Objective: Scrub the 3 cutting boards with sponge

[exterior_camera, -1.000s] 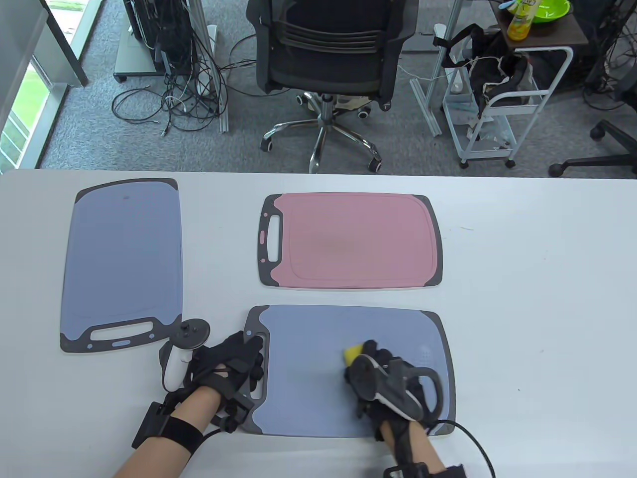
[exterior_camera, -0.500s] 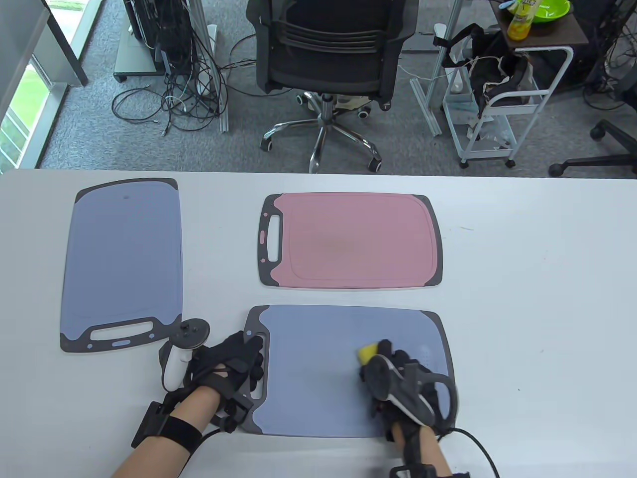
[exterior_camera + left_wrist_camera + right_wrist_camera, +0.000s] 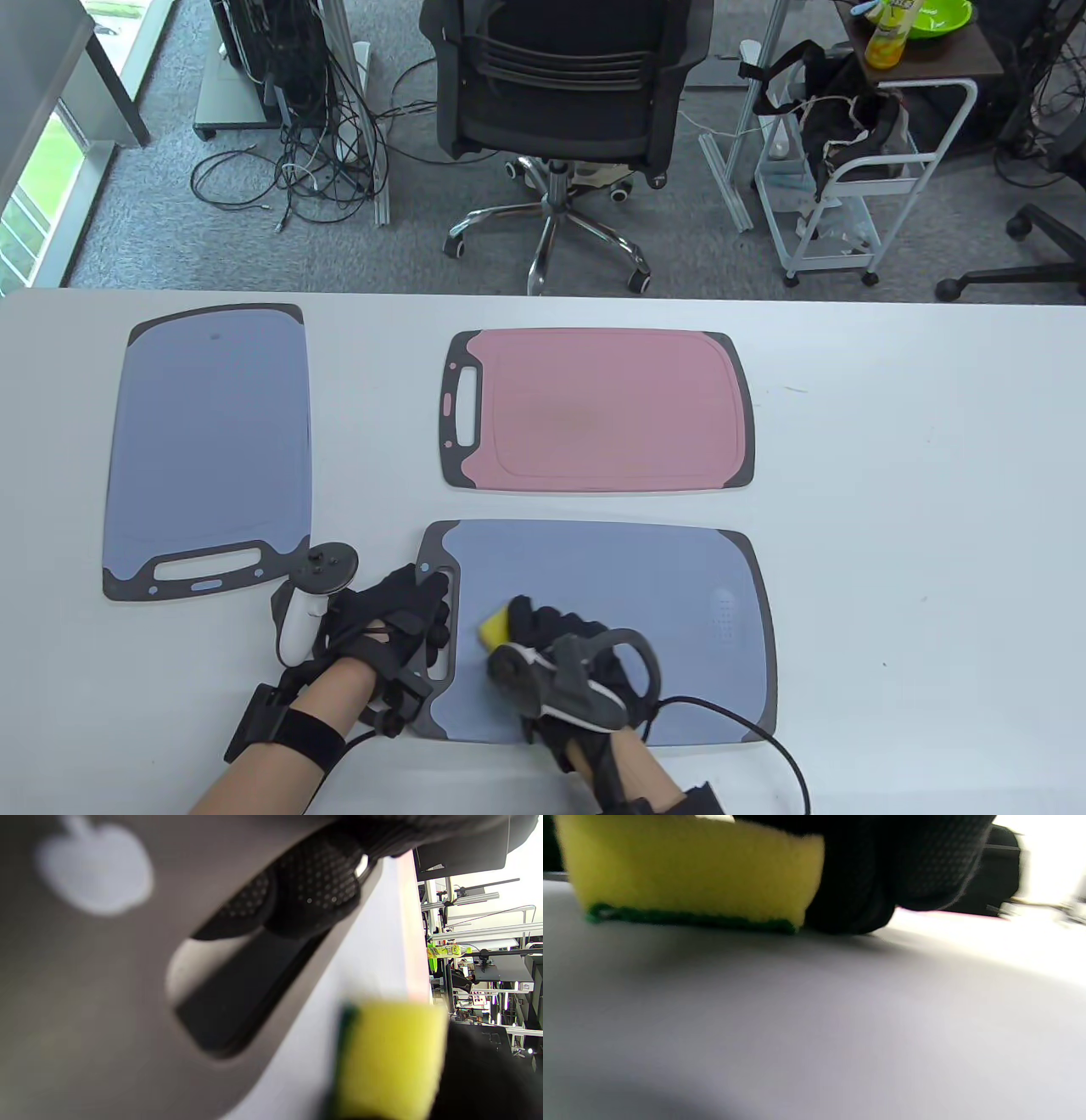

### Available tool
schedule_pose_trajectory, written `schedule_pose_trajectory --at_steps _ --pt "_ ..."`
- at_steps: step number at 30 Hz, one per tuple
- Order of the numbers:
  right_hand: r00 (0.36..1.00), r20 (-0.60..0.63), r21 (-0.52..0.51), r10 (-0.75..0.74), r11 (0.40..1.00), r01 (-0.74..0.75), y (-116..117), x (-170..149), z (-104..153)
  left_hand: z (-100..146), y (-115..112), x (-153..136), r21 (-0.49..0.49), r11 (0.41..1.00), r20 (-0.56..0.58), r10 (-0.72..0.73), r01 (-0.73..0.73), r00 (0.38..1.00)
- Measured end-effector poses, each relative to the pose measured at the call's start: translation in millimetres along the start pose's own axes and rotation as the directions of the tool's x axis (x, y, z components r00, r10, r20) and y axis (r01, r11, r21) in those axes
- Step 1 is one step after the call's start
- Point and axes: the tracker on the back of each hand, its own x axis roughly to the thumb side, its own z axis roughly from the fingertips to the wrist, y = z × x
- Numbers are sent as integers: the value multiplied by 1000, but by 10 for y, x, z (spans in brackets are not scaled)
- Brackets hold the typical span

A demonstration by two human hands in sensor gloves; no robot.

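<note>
**Sponge on near blue board, board steadied at its handle**

A yellow sponge (image 3: 494,629) with a green scouring face is gripped by the right hand (image 3: 564,658); the gloved fingers are curled over its top. In the right wrist view the green layer is seen facing down, flat on the board surface. The sponge is placed on the near blue cutting board (image 3: 645,594), toward that board's 9 o'clock side, just beside the handle slot.

The left hand (image 3: 386,624) is laid on the dark grey handle end of the same board. In the left wrist view its fingertips (image 3: 316,895) are seen dipping into the handle slot at the rim. Whether the handle is truly clasped cannot be told; the fingers appear bent over the edge.

Two further boards are noted on the white table (image 3: 916,509). A pink cutting board (image 3: 602,412) is set at 12 o'clock from the near board, apart from it, handle slot toward 9 o'clock. A second blue cutting board (image 3: 212,441) is set at 10 o'clock, lengthwise, handle toward the near table edge. Neither is touched by a hand.

Beyond the table, a black office chair (image 3: 564,93) is recorded at 12 o'clock and a white trolley (image 3: 857,182) at 2 o'clock.
</note>
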Motion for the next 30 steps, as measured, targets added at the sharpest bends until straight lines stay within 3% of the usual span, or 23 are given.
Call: schedule_pose_trajectory --at_steps 3,5,8,10,13,14,16,18,20,21,23,26,29,30 --pt "999 -16 9 41 999 -41 -17 116 -35 0 0 0 -2 1000 0 1 -1 1000" --pt "995 -97 24 26 999 -23 -2 -101 24 -1 -1 1 -3 1000 0 2 -2 1000" --pt "944 -327 75 37 997 -13 80 -765 303 -3 -1 0 -8 1000 0 6 -6 1000" --pt "874 -486 91 22 996 25 151 -1260 592 -1 -2 3 -8 1000 0 6 -6 1000" --pt "688 -722 147 72 988 50 282 -1966 1133 -4 0 5 -9 1000 0 4 -4 1000" --pt "643 -764 134 58 988 71 302 -2107 1280 -4 0 7 -9 1000 0 2 -2 1000" --pt "615 -788 102 17 989 104 316 -2177 1372 -5 0 7 -7 1000 0 0 0 1000" --pt "653 -757 87 15 993 78 288 -2047 1251 -6 2 7 -7 1000 0 -1 1 1000" --pt "779 -627 76 -4 995 66 244 -1774 995 -6 1 7 -6 1000 1 -2 2 1000" --pt "808 -589 64 -28 995 81 224 -1659 902 -7 1 7 -5 1000 1 -3 3 1000" --pt "904 -425 42 -43 997 68 136 -1170 585 -6 1 7 -8 1000 1 -1 1 1000" --pt "983 -182 44 27 999 -19 32 -375 198 -7 0 7 -7 1000 1 -1 1 1000" --pt "999 39 20 -11 1000 10 -38 199 -5 -6 -1 8 -11 1000 0 2 -2 1000" --pt "999 44 10 -30 1000 30 -44 297 -34 -6 -1 8 -12 1000 0 3 -3 1000"
